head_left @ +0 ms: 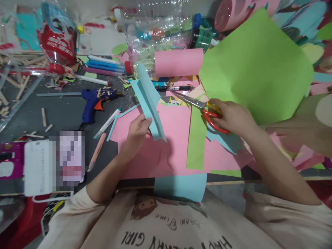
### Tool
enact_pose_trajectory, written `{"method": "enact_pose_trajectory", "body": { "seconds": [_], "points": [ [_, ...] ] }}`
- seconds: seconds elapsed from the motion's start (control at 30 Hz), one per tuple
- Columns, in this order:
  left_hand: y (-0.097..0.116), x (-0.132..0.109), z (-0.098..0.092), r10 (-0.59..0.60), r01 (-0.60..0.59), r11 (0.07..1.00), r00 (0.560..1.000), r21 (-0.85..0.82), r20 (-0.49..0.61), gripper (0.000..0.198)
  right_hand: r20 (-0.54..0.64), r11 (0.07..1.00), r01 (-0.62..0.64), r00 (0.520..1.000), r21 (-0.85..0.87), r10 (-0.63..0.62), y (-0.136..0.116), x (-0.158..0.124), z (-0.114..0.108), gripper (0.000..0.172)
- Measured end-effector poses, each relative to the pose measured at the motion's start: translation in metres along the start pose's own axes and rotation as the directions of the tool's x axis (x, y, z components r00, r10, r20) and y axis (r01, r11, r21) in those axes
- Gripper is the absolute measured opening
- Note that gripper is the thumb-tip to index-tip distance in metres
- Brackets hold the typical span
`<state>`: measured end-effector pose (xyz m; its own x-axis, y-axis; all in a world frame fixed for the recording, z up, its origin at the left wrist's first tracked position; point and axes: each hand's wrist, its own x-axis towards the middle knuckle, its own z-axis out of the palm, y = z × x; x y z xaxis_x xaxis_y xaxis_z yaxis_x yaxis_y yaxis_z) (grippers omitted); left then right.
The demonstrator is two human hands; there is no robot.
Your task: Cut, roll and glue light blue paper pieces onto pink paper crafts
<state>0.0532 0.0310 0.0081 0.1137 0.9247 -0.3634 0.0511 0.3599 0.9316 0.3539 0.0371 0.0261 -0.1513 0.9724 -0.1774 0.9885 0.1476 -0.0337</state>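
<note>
My left hand (138, 133) pinches a folded strip of light blue paper (149, 103) between thumb and fingers, holding it tilted above the pink paper (171, 148). In my right hand (230, 116) is a pair of scissors (197, 103) with red and yellow handles, my fingers through the loops. The blades look closed and point left, apart from the blue strip. A green paper strip (196, 141) lies under the scissors on the pink sheet. Another light blue paper piece (225, 140) lies partly hidden below my right hand.
A blue hot glue gun (92, 100) lies to the left, with markers (107, 123) near it. Clear plastic bottles (160, 27) stand behind, and a large green sheet (259, 69) leans at the right. Light blue paper (181, 186) overhangs the table's front edge. A pink roll (178, 62) lies behind the scissors.
</note>
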Motion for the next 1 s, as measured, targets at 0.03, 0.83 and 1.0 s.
{"method": "enact_pose_trajectory", "body": {
  "seconds": [0.03,0.83,1.0],
  "points": [
    [0.001,0.000,0.000,-0.003,0.003,1.000,1.000,-0.014,-0.008,0.027,-0.011,1.000,-0.019,1.000,0.022,0.019,0.000,0.001,0.000,0.047],
    [-0.008,0.011,-0.003,0.131,-0.151,0.980,0.979,-0.126,-0.154,0.034,0.380,0.631,-0.174,0.901,0.756,-0.208,-0.039,-0.117,-0.026,0.040],
    [-0.006,0.012,-0.003,0.143,-0.166,0.974,0.978,-0.155,-0.151,0.043,0.558,0.687,-0.279,0.800,0.671,-0.221,-0.054,-0.110,-0.039,0.040]
  ]
}}
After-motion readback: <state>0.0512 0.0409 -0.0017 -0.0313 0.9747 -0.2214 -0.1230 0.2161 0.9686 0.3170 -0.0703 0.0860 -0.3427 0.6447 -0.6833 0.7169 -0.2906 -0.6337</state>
